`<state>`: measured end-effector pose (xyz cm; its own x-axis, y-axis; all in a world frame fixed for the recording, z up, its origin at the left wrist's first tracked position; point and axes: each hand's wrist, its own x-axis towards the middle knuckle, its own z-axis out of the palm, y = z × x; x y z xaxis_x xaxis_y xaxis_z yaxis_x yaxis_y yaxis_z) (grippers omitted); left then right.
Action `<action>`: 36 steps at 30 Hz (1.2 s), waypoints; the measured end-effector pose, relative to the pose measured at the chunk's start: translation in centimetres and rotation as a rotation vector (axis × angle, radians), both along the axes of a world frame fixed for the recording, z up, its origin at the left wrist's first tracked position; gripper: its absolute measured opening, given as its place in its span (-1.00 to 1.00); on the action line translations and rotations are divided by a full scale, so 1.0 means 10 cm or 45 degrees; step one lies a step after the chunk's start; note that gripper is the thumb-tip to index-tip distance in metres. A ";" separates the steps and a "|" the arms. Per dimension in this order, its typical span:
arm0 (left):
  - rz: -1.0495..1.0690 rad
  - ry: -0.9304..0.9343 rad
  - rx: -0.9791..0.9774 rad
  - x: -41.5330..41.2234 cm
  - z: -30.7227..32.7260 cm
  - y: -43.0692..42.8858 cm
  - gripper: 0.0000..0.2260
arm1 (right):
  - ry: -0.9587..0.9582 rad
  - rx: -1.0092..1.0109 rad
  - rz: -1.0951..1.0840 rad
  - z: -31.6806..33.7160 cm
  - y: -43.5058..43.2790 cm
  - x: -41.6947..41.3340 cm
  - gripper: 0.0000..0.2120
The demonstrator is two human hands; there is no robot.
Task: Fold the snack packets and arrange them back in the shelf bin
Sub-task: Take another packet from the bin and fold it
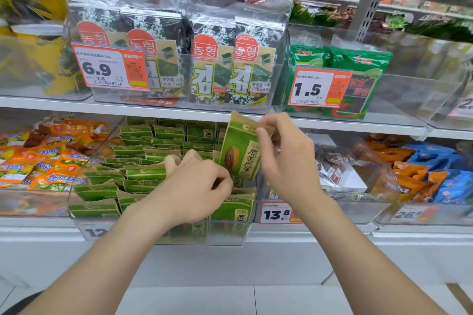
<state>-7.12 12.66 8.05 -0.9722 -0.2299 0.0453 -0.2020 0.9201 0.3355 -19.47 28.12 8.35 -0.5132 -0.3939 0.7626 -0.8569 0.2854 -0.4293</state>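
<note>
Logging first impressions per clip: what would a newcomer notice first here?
Both hands hold one green packet nearly upright over the clear bin at centre: the right hand pinches its top, the left hand its bottom. On the shelf above, large seaweed packs stand behind an orange 6.9 price tag.

Person working bare-handed and bare-armed
The left grip (197, 186) and right grip (284, 158) are showing uncovered; the left forearm (107, 258) and right forearm (358, 250) are running bare down to the frame's edge.
</note>
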 end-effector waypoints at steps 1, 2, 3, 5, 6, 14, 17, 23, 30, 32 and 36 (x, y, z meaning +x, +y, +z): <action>0.019 0.061 0.033 0.03 0.01 0.00 -0.70 | 0.027 -0.098 -0.035 0.05 0.04 0.05 -0.96; 0.055 0.150 0.091 0.05 0.01 0.00 -0.70 | 0.044 -0.193 -0.061 0.10 0.07 0.09 -0.96; 0.102 0.271 0.177 0.07 0.02 0.00 -0.69 | 0.049 -0.273 -0.079 0.16 0.10 0.12 -0.95; 0.199 0.542 0.361 0.07 0.03 0.02 -0.66 | 0.049 -0.360 -0.106 0.27 0.16 0.19 -0.96; 0.234 0.645 0.430 0.07 0.05 0.05 -0.64 | 0.048 -0.367 -0.116 0.32 0.18 0.24 -0.97; -0.232 0.932 0.844 0.09 0.22 0.53 -0.90 | -0.218 -0.312 -0.108 0.40 0.21 0.58 -0.94; -0.269 0.850 0.937 0.01 0.15 0.58 -0.76 | -0.391 -0.427 -0.089 0.37 0.19 0.59 -0.95; -0.170 0.961 1.207 -0.14 0.21 0.57 -0.69 | -0.647 -0.433 0.256 0.33 0.18 0.48 -0.80; -0.044 0.934 1.309 -0.18 0.23 0.61 -0.82 | -1.205 -0.756 0.366 0.27 0.04 0.50 -0.75; -0.032 0.910 1.373 -0.16 0.23 0.62 -0.81 | -1.216 -0.728 0.384 0.25 0.01 0.51 -0.72; -0.022 0.882 1.459 -0.11 0.26 0.60 -0.79 | -1.141 -0.713 0.417 0.22 0.01 0.49 -0.76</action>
<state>-8.20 18.69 10.67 -0.8305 -0.4575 0.3177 0.3310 0.0535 0.9421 -14.54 28.21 10.60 -0.9026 -0.3271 0.2798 -0.1697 -0.3271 -0.9296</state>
